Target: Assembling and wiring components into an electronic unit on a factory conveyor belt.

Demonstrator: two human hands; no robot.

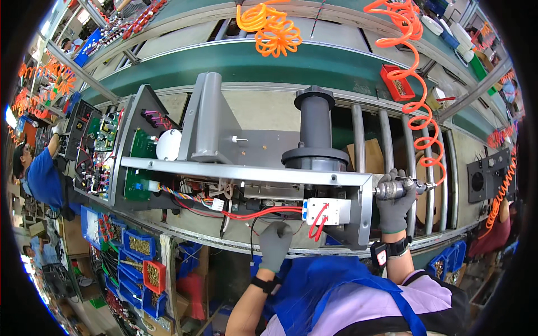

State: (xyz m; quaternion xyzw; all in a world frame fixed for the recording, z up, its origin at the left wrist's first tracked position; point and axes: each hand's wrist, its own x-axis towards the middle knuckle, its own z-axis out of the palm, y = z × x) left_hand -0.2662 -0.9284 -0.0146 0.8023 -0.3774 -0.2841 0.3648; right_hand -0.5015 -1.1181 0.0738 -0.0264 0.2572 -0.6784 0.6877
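A long grey metal housing (246, 172) lies on the line in front of me, its frame open on the near side. My right hand (395, 204), in a grey glove, is wrapped round a silver air screwdriver (390, 189). The tool's tip points left at the housing's right end plate (365, 210). My left hand (275, 243), also gloved, is at the near edge, its fingers curled in below the red wires (263, 213); what they hold, if anything, is hidden. Between my hands sits a white terminal block (328, 211) with red wire loops. A white plug (217, 204) ends a multicoloured cable.
A black flanged cylinder (315, 129) stands behind the frame. Metal rollers (384, 140) run to the right. An orange coiled air hose (428, 129) hangs down to the tool. Blue bins (139, 245) of small parts are at lower left. Co-workers are at both sides.
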